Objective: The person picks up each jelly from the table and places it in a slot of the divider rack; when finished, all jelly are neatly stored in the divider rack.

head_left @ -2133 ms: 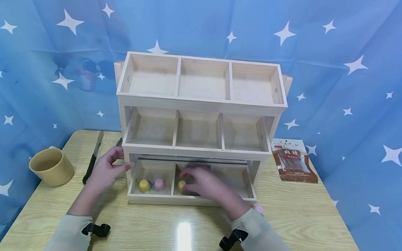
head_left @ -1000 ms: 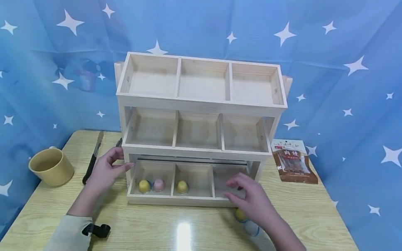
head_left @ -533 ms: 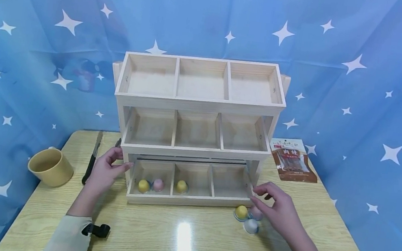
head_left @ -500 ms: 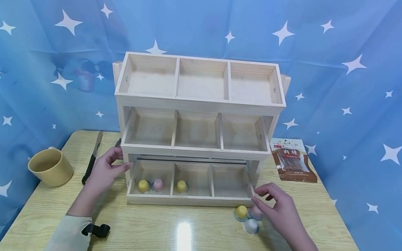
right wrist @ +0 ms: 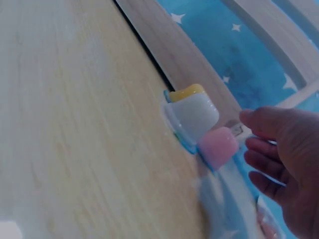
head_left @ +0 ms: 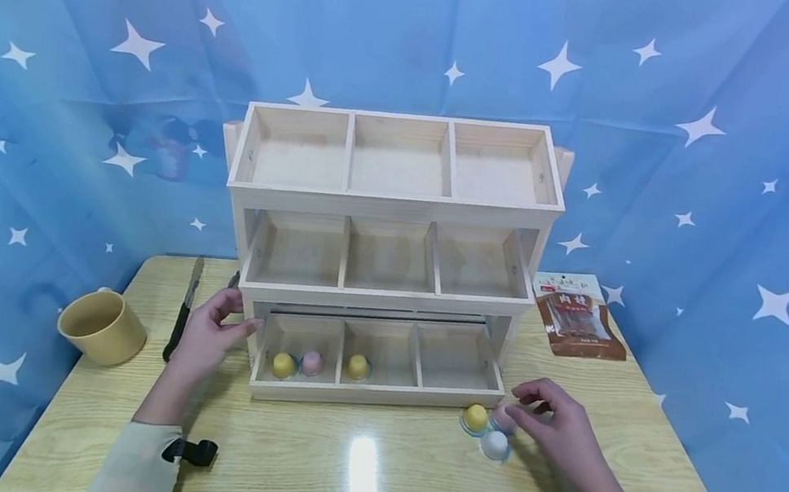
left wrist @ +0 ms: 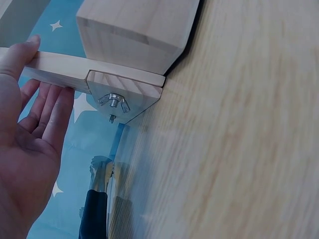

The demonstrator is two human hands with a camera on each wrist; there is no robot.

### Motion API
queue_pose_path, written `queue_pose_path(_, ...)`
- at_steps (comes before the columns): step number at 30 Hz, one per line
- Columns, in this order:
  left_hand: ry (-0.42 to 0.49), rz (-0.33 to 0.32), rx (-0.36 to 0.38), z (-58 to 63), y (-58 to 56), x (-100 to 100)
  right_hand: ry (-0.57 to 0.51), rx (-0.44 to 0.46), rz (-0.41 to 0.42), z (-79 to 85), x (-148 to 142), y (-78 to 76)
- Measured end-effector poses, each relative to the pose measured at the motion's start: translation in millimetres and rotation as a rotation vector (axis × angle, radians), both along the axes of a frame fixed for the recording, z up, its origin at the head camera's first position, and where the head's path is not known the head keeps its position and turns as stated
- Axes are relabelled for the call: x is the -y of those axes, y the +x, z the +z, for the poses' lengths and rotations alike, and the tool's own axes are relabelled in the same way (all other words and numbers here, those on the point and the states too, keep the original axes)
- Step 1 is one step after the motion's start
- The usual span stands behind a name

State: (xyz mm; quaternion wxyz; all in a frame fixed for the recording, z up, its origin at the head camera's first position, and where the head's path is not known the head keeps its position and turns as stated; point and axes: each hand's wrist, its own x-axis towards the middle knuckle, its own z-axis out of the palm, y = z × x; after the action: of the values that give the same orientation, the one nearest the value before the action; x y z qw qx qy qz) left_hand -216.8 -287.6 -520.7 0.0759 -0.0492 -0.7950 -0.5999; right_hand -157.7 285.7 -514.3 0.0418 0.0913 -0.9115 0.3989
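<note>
A three-tier wooden shelf (head_left: pixel 399 207) stands mid-table, each tier split into three compartments. My left hand (head_left: pixel 212 330) holds its left post, thumb on one side and fingers on the other; the left wrist view shows this post (left wrist: pixel 62 68) close up. Near the bottom tier's right corner, my right hand (head_left: pixel 558 422) has loosely bent fingers beside a pink jelly cup (right wrist: pixel 218 148), a gap between them. Next to it sit a yellow jelly cup (head_left: pixel 475 418) and a white jelly cup (head_left: pixel 494 445). Bottom left holds another yellow cup (head_left: pixel 284 365) and pink cup (head_left: pixel 311 363); bottom middle, a yellow cup (head_left: pixel 358 366).
A yellow mug (head_left: pixel 102 327) stands at the table's left edge, with a black-handled knife (head_left: pixel 182 314) between it and the shelf. Right of the shelf lies a brown and white packet (head_left: pixel 580 316). A blue star-patterned curtain (head_left: pixel 683 183) closes off the back and sides.
My right hand has let go of a yellow cup in the bottom middle compartment and moved right, past the shelf's corner, down beside the loose cups. The left hand stays on the post.
</note>
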Motion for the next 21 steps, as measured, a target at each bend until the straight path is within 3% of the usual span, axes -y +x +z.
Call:
queue_pose_path(10,-0.01,0.0,-0.007,0.1,0.2,-0.5,-0.051,0.093,0.008,-22.8,-4.6,2.2)
queue_pose_path(21,-0.016,-0.005,0.005,1.4,0.7,-0.9,-0.031,0.075,0.067,-26.5,-5.6,0.7)
